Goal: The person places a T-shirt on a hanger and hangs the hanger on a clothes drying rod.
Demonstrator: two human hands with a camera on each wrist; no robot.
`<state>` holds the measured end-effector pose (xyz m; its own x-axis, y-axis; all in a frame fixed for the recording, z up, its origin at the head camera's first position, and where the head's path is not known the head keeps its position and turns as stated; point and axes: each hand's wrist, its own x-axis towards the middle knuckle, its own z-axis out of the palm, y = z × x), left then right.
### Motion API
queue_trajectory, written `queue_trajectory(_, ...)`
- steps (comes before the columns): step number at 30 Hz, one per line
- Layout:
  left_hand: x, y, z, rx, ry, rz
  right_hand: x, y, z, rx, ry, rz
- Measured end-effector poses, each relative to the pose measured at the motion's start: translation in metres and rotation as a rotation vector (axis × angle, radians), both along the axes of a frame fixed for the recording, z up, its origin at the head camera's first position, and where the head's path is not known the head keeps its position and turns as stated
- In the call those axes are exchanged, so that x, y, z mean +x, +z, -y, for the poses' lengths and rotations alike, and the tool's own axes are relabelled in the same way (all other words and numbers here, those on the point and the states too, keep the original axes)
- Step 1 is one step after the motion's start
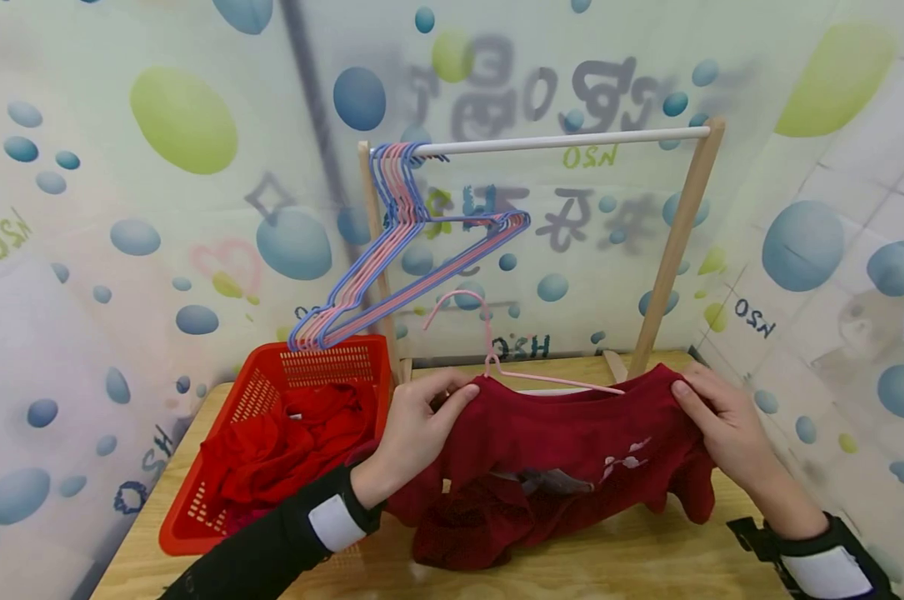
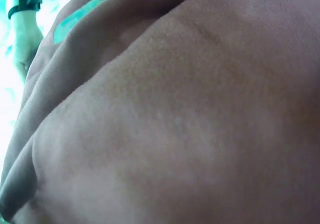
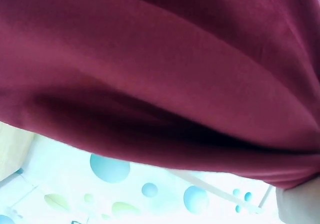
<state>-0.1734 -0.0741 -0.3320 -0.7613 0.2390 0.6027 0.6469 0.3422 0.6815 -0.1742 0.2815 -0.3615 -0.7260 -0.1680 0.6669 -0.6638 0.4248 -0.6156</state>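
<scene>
A dark red shirt [image 1: 556, 429] with a pale and grey print on its front is stretched between the two hands over the table. At the collar's left end, my left hand [image 1: 414, 425] pinches the cloth between thumb and fingers. My right hand [image 1: 729, 429] pinches the shoulder at the other side. A pink hanger [image 1: 488, 333] sits in the neckline, its hook and part of one arm showing above the cloth; the rest is hidden inside. Both wrist views are mostly filled by the shirt [image 3: 150, 68], with the right hand [image 2: 26, 43] small at the left wrist view's upper left.
A red plastic basket [image 1: 185, 529] with bright red clothes [image 1: 287, 437] stands on the wooden table [image 1: 609, 571] at left. Behind, a wooden rack with a white rail [image 1: 564, 142] carries several blue and pink hangers [image 1: 399, 242] at its left end. Patterned curtains [image 1: 287, 242] surround it.
</scene>
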Motion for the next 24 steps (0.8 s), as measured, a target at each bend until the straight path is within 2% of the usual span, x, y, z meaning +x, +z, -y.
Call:
queue_trajectory(9, -0.012, -0.018, 0.001, 0.01, -0.005, -0.01, 0.002, 0.002, 0.004, 0.041, -0.017, 0.058)
queue_trajectory(14, -0.013, -0.02, -0.001, 0.008, -0.028, -0.022, 0.001, 0.003, 0.005, 0.142, -0.039, 0.022)
queue_trajectory(20, -0.013, -0.023, -0.006, 0.004, -0.008, 0.005, -0.001, 0.005, 0.009, 0.287, -0.097, -0.03)
queue_trajectory(24, -0.011, -0.021, -0.009, 0.006, -0.007, 0.016, -0.001, 0.006, 0.009, 0.344, -0.111, -0.073)
